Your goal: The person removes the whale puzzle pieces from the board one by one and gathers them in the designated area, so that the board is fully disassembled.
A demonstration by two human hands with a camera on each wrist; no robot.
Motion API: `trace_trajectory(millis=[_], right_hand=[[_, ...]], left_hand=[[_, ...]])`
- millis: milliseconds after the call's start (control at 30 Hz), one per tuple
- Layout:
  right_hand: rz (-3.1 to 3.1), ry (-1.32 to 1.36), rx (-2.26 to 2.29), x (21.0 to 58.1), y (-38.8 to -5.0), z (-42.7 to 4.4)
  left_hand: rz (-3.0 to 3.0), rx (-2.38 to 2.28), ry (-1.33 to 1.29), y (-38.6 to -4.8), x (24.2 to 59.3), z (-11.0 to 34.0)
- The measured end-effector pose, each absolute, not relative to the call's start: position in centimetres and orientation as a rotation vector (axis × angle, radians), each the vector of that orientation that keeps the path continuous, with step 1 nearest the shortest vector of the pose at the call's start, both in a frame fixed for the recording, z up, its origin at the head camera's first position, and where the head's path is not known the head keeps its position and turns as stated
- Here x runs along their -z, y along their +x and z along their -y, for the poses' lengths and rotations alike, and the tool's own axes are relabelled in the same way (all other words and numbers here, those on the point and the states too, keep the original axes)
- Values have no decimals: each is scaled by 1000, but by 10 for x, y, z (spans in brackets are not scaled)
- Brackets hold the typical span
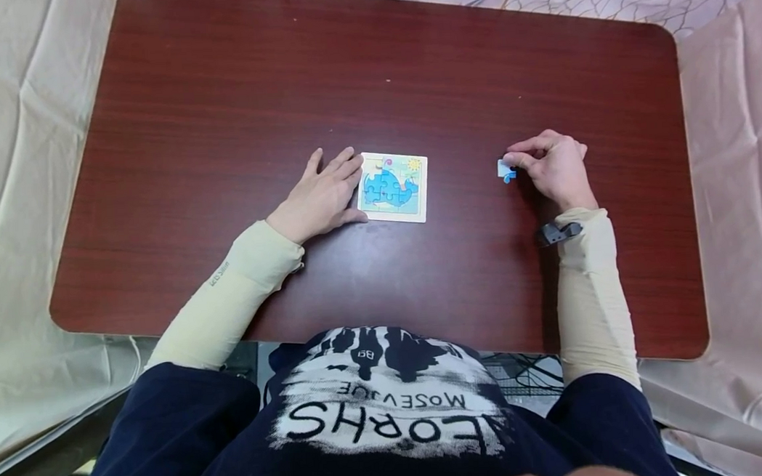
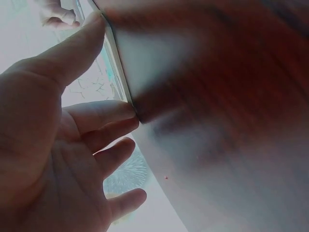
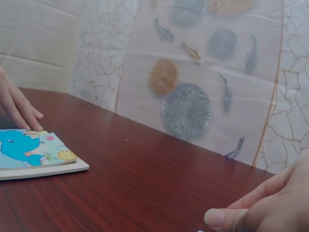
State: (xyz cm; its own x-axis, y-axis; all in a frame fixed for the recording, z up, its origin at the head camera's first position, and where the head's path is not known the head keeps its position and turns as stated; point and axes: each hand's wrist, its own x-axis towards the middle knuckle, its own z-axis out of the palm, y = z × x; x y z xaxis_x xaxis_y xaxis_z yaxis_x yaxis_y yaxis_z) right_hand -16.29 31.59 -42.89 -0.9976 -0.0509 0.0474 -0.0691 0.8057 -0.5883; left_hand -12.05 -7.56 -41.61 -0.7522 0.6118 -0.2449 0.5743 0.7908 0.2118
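Puzzle (image 1: 391,186), square and pale-rimmed, touches the straight-fingered left hand (image 1: 318,199); the right hand (image 1: 556,169) pinches a blue-white piece (image 1: 504,168).

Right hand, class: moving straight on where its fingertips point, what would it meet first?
The right hand, pinching a puzzle piece, would probably meet the framed puzzle first, though its height is unclear.

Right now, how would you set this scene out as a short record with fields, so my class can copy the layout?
Surface: reddish-brown table
Puzzle: whale puzzle in a pale square frame, flat on the table
Left hand: the left hand touches the frame's left side, fingers spread
Right hand: the right hand pinches a loose piece
Loose piece: pale and blue, apart from the puzzle, to its right; contact with table unclear
Right wrist: dark band
Backdrop: fish-printed sheet
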Motion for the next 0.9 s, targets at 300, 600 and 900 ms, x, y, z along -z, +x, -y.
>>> trace_trajectory(millis=[300, 600, 900], right_hand=[[2955, 285, -892, 413, -167, -275], [3073, 542, -872, 402, -173, -205], [3185, 805, -669, 418, -169, -155]], left_hand=[[-2679, -169, 897, -120, 415, 75], [-2682, -160, 895, -121, 416, 74], [-2688, -142, 904, -122, 417, 74]])
